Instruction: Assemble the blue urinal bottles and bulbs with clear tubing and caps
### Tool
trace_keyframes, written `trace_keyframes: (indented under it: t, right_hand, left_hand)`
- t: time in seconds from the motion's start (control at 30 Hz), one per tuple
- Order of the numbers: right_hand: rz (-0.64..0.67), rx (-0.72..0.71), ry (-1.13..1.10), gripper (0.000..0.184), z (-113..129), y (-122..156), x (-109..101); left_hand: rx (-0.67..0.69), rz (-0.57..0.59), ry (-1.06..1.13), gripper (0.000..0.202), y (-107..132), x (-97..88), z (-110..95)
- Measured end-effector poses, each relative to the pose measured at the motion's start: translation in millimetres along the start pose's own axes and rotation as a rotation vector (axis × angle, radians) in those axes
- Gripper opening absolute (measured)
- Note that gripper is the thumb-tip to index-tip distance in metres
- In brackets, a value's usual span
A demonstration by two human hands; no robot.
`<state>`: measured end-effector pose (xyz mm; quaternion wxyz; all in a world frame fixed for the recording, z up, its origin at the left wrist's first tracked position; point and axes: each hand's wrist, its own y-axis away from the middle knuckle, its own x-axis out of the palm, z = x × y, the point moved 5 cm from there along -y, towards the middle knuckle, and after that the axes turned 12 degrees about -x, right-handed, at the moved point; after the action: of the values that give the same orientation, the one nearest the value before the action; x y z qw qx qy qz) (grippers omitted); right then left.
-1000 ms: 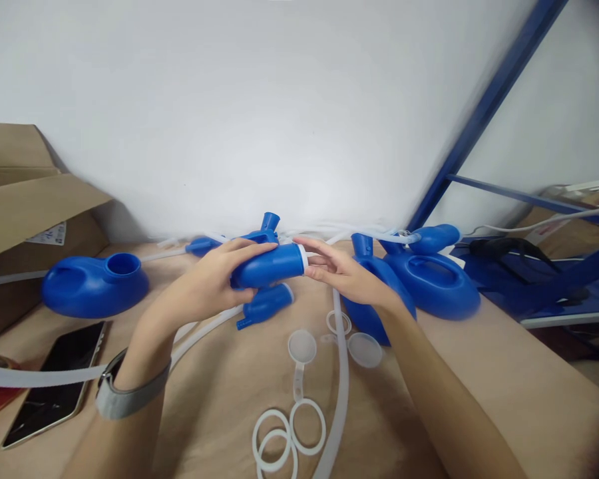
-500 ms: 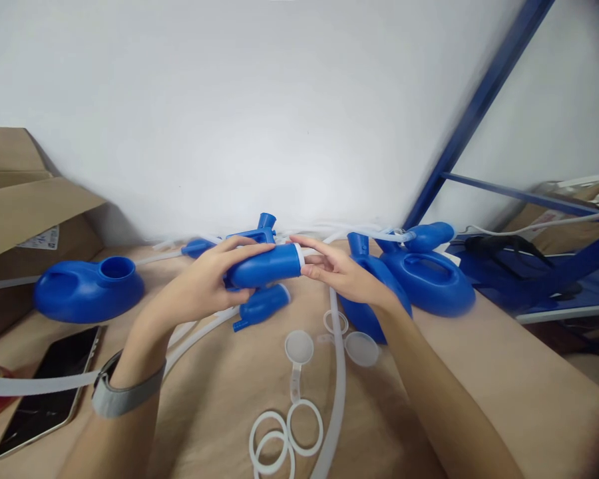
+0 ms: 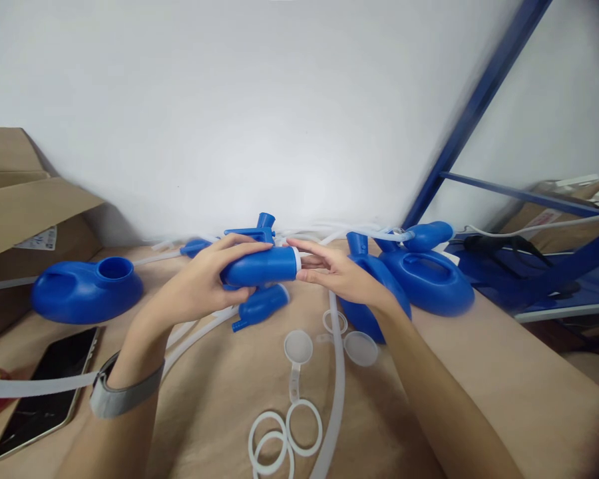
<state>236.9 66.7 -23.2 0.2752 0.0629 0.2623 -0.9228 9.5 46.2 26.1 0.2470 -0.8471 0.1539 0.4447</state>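
Note:
My left hand (image 3: 202,273) is closed round a blue plastic urinal cup (image 3: 259,266), held sideways above the table with its mouth to the right. A white ring (image 3: 297,262) sits at that mouth. My right hand (image 3: 337,269) pinches the ring's rim between thumb and index finger, the other fingers at the opening. Just below lies a second blue cup (image 3: 263,304) with a narrow spout. Nearer me are loose white rings (image 3: 269,442) and a white cap with a strap (image 3: 298,348). Another cap (image 3: 361,349) lies to the right.
Blue urinal bottles stand at the left (image 3: 87,289) and right (image 3: 429,283). White tubing (image 3: 337,399) runs across the table. A phone (image 3: 44,392) and a cardboard box (image 3: 34,206) are at the left. A blue metal frame (image 3: 479,113) rises at the right.
Both hands and the held cup have shifted very slightly left in the view, along with the whole scene. The grips look the same.

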Motion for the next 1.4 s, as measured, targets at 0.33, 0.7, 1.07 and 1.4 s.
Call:
trace_keyframes:
  t: [0.33, 0.7, 1.07, 1.4]
  right_hand:
    - [-0.057, -0.012, -0.039, 0.071, 6.8, -2.1, -0.1]
    - [-0.066, 0.020, -0.083, 0.076, 0.6, -1.3, -0.4]
    - [-0.043, 0.025, -0.067, 0.071, -0.5, -1.6, -2.2]
    - [-0.046, 0.026, -0.064, 0.070, 0.8, -0.8, -4.5]
  left_hand:
    - [0.029, -0.008, 0.017, 0.059, -0.5, -0.2, -2.3]
    - [0.019, -0.016, -0.009, 0.059, -2.4, -0.2, 1.6]
    - [0.006, 0.008, -0.032, 0.058, -2.7, 1.1, -1.1]
    - [0.010, 0.010, -0.039, 0.056, -3.4, 3.2, -5.9]
